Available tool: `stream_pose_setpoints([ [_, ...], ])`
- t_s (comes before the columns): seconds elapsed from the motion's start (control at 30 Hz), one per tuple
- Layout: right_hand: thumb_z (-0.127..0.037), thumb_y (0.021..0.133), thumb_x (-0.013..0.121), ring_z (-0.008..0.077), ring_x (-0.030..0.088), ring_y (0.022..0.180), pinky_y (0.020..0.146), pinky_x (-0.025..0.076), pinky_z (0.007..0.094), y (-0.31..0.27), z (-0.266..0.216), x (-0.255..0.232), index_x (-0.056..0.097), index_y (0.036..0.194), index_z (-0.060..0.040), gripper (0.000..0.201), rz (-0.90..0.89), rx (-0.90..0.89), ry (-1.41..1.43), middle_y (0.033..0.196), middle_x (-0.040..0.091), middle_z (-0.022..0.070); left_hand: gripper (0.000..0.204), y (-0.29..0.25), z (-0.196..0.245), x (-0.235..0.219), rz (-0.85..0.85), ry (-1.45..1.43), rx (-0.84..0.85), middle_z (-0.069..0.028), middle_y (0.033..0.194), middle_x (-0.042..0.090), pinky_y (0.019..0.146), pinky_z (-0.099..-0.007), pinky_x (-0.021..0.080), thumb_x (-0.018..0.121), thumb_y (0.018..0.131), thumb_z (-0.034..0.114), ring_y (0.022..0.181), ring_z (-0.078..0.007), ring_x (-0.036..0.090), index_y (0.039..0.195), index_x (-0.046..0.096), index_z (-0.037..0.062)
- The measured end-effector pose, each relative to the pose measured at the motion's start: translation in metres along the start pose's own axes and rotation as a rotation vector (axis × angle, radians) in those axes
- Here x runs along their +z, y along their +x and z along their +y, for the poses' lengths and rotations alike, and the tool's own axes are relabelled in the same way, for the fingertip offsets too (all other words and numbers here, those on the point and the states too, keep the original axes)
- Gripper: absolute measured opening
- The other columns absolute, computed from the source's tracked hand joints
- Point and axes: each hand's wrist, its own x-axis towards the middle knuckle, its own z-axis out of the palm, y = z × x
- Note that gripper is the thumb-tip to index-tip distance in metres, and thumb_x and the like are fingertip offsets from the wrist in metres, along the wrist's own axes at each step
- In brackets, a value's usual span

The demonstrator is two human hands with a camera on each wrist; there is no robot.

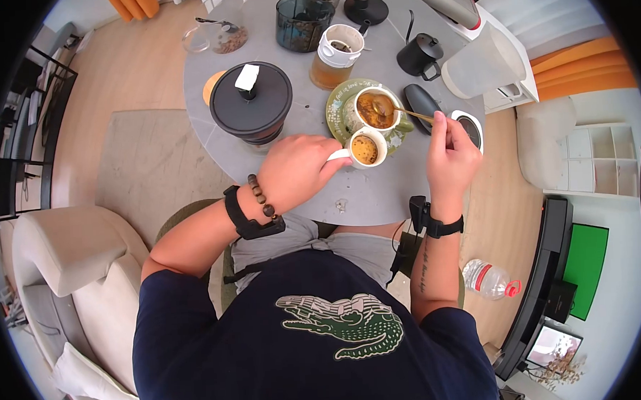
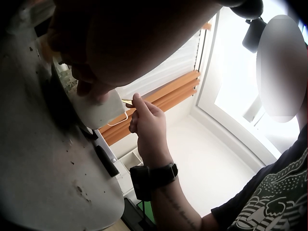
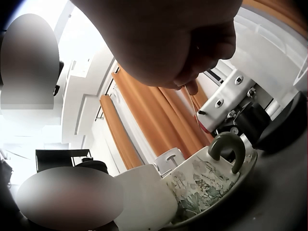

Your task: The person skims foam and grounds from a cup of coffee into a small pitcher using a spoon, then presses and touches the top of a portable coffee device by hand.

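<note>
My left hand (image 1: 297,165) grips the handle of a small white cup (image 3: 142,192) with frothy brown coffee (image 1: 364,149) in it. This cup is held tilted right beside a larger floral cup (image 3: 202,185) with a green handle. The floral cup stands on a green saucer (image 1: 336,108) with lettering and contains brown, foamy liquid. My right hand (image 1: 454,158) pinches the end of a gold spoon (image 1: 413,114) between thumb and fingers. The spoon's bowl is over the floral cup's mouth, at the liquid.
Left of the cups stands a black-lidded canister (image 1: 250,96). Behind are a glass container (image 1: 332,67) of amber liquid, a dark clear bin (image 1: 302,29) and a black kettle (image 1: 421,55). A black oblong object (image 1: 420,104) and a round-faced device (image 1: 469,128) lie to the right.
</note>
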Motion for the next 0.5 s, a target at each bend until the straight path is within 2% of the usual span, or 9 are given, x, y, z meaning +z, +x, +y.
stream_pose_setpoints([
  [0.27,-0.023,0.105,0.081,0.0202,0.058,0.048,0.050,0.044,0.0338,0.004,-0.006,0.008,0.083,0.090,-0.0052,0.023,-0.054,-0.034,-0.092,0.060,0.067,0.0072,0.028,0.001,0.002,-0.001,0.018,-0.015,0.012,-0.0151,0.087,0.075,0.071,-0.0499,0.057,0.075,0.106,0.035,0.081,-0.0402,0.073,0.099,0.080,0.0078],
  [0.33,-0.025,0.108,0.081,0.0104,0.044,0.050,0.051,0.037,0.0312,0.003,-0.004,0.012,0.083,0.092,-0.0010,0.029,-0.051,-0.045,-0.070,0.056,0.053,0.0010,0.028,0.001,0.002,-0.001,0.005,-0.010,0.000,-0.0153,0.087,0.075,0.071,-0.0502,0.057,0.075,0.106,0.035,0.081,-0.0405,0.073,0.099,0.080,0.0079],
  [0.37,-0.025,0.108,0.081,0.0104,0.044,0.050,0.051,0.037,0.0312,0.003,-0.006,0.011,0.083,0.092,-0.0010,0.029,-0.051,-0.045,-0.070,0.056,0.053,0.0010,0.028,0.001,0.002,-0.001,0.004,-0.009,0.001,-0.0153,0.087,0.075,0.071,-0.0502,0.057,0.075,0.106,0.035,0.081,-0.0405,0.073,0.099,0.080,0.0079],
  [0.43,-0.025,0.106,0.080,0.0246,0.063,0.050,0.052,0.046,0.0357,0.004,-0.010,0.010,0.082,0.089,-0.0049,0.026,-0.100,0.030,-0.064,0.060,0.067,0.0098,0.028,0.001,0.002,-0.002,0.005,-0.012,-0.001,-0.0153,0.088,0.075,0.071,-0.0505,0.056,0.076,0.106,0.035,0.082,-0.0404,0.073,0.099,0.081,0.0080],
  [0.5,-0.026,0.106,0.080,0.0240,0.061,0.049,0.052,0.046,0.0360,0.003,-0.008,0.015,0.082,0.089,-0.0038,0.028,-0.111,0.061,-0.020,0.059,0.066,0.0096,0.028,0.001,0.001,-0.001,0.005,-0.012,0.003,-0.0152,0.087,0.075,0.071,-0.0505,0.056,0.076,0.106,0.035,0.082,-0.0403,0.073,0.099,0.081,0.0081],
])
